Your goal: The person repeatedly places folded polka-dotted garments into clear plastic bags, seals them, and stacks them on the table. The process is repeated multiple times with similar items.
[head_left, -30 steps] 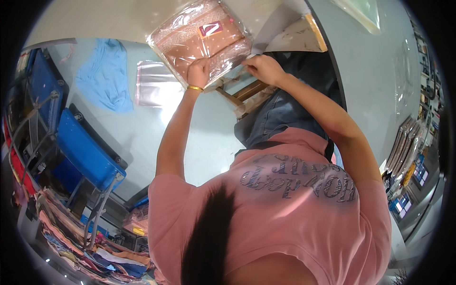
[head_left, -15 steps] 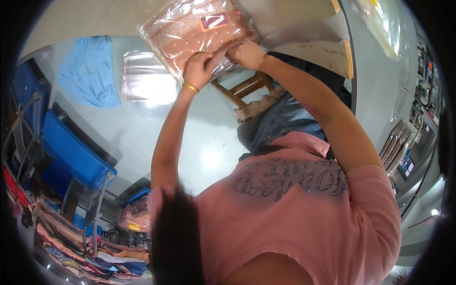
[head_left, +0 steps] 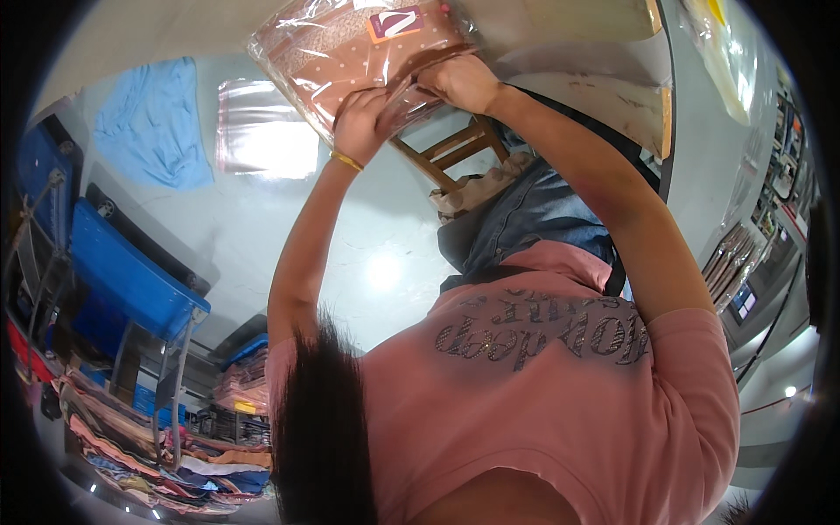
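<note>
A folded brown garment with pale dots lies inside a clear plastic bag [head_left: 337, 57] at the top of the view. An orange and purple label shows near its far edge. My left hand [head_left: 360, 122] grips the bag's near edge, its fingers bent over the plastic. Just to the right, my right hand [head_left: 462, 83] is closed on the same edge, where the plastic bunches up. The fingertips of the right hand are partly hidden by the film.
A light blue cloth [head_left: 156, 122] and clear plastic bags [head_left: 262, 131] lie to the left. A wooden stool [head_left: 455, 153] stands below the bag. Further left are a blue chair [head_left: 136, 267] and piled garments [head_left: 166, 472]. Wrapped packets [head_left: 728, 258] sit at right.
The fingers of my left hand have drawn closer together on the bag's edge. My right hand keeps its hold there. The whole view has shifted slightly.
</note>
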### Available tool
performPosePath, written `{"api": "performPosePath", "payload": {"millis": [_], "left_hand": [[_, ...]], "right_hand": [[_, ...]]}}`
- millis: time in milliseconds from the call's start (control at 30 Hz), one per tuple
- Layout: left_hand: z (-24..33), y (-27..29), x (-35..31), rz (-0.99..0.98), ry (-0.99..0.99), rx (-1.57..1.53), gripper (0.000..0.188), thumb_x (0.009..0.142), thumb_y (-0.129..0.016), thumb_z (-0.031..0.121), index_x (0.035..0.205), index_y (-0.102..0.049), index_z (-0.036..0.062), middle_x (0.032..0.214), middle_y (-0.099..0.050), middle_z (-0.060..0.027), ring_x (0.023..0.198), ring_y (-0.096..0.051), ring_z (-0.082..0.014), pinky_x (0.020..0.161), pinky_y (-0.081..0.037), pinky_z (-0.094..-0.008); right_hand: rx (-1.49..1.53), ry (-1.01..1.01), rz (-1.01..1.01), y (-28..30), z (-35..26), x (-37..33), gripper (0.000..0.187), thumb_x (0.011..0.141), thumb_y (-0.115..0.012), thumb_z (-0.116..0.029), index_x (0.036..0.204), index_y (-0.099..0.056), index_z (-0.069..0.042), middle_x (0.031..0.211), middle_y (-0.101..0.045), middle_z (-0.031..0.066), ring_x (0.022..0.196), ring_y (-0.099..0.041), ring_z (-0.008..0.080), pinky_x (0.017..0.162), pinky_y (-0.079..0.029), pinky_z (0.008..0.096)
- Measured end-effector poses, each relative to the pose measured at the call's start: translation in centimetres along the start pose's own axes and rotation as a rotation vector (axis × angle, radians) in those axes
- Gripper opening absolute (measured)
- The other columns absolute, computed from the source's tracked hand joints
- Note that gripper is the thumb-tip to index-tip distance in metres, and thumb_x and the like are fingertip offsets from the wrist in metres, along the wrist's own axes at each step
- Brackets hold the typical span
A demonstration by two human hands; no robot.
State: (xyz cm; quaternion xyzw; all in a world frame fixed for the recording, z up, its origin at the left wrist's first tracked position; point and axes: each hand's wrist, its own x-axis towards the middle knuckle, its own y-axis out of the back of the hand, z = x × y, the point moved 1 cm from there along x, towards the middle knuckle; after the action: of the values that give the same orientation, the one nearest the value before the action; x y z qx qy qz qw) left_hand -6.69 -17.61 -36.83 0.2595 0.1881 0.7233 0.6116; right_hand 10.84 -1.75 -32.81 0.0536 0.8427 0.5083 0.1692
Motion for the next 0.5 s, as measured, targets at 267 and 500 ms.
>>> {"api": "performPosePath", "payload": {"millis": [267,500], "left_hand": [[-2.2,1.3,1.9,-0.200,0.221,-0.191,0.020,0.093,-0.062,0.017,0.092,-0.069,-0.0010,0.098,-0.070,-0.0154,0.096,-0.064,-0.0355,0.088,-0.051,-0.0436],[-0.1,0.7,1.9,-0.139,0.084,0.083,0.014,0.089,-0.063,0.015,0.088,-0.061,0.0008,0.094,-0.064,-0.0188,0.095,-0.060,-0.0397,0.085,-0.049,-0.0468]], "right_hand": [[-0.093,0.014,0.014,-3.0,-0.6,-0.2,0.012,0.085,-0.061,-0.020,0.091,-0.069,-0.012,0.078,-0.072,0.0114,0.071,-0.071,0.0319,0.064,-0.053,0.0483],[-0.065,-0.037,0.098,-2.6,-1.3,-0.2,0.016,0.086,-0.062,-0.020,0.098,-0.063,-0.009,0.076,-0.071,0.0118,0.073,-0.071,0.0338,0.062,-0.055,0.0464]]}}
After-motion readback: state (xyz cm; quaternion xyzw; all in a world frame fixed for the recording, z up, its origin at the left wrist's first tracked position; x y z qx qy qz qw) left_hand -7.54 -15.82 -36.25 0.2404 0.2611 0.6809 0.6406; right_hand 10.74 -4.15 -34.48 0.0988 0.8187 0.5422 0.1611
